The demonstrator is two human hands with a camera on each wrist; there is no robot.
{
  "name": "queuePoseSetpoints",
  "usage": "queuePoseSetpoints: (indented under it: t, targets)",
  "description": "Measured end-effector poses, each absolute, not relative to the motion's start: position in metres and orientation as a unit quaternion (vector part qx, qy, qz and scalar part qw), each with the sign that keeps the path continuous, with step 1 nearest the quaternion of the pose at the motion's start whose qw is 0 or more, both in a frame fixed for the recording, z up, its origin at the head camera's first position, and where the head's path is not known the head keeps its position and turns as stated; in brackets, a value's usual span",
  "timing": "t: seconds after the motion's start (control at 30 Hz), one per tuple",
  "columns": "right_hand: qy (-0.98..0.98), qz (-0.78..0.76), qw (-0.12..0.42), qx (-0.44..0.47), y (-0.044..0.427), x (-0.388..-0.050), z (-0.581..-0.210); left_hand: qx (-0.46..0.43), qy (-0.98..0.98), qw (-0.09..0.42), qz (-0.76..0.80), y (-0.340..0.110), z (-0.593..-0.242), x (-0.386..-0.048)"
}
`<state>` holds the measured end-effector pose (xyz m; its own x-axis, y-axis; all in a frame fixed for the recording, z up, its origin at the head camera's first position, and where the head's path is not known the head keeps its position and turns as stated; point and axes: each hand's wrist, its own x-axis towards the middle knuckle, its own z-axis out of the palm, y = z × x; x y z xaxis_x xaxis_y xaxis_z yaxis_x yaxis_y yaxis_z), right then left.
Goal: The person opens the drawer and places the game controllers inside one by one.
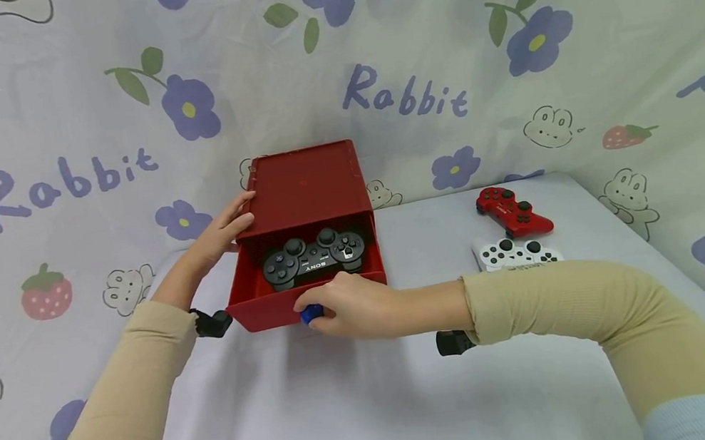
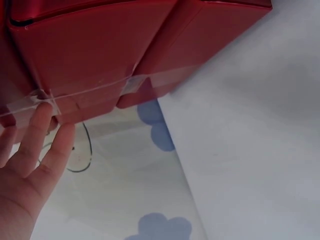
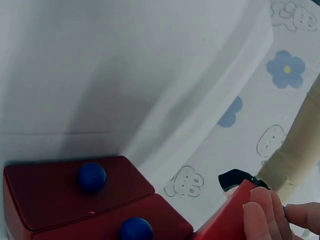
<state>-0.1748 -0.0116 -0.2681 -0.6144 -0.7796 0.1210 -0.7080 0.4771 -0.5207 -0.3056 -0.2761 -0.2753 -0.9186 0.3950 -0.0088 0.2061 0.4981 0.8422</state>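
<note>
A red drawer cabinet (image 1: 310,181) stands at the back of the table, its top drawer (image 1: 264,311) pulled out. Inside that drawer lies a black game controller (image 1: 314,255) marked SONY. My right hand (image 1: 362,308) pinches the blue knob (image 1: 312,314) on the drawer's front. With fairly straight fingers, my left hand (image 1: 217,235) touches the cabinet's left side. In the left wrist view, the left fingertips (image 2: 45,109) meet the red wall near a strip of clear tape (image 2: 80,97). Lower drawers with blue knobs (image 3: 92,177) show closed in the right wrist view.
On the table's right side lie a red controller (image 1: 513,212) and, in front of it, a white controller (image 1: 514,253), partly hidden by my right sleeve (image 1: 548,300). A patterned cloth (image 1: 425,47) hangs right behind the cabinet. The white tabletop (image 1: 321,417) stretches in front.
</note>
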Motion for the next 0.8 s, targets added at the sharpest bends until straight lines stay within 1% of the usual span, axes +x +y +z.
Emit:
queuePoseSetpoints:
  t: [0.53, 0.8]
  targets:
    - [0.856, -0.265, 0.066, -0.439, -0.011, -0.180, -0.263, 0.169, 0.860, 0.105, 0.470, -0.277, -0.275, -0.306]
    - [0.856, -0.291, 0.068, -0.422, -0.011, -0.203, -0.268, 0.166, 0.861, 0.105, 0.469, -0.276, -0.275, -0.306]
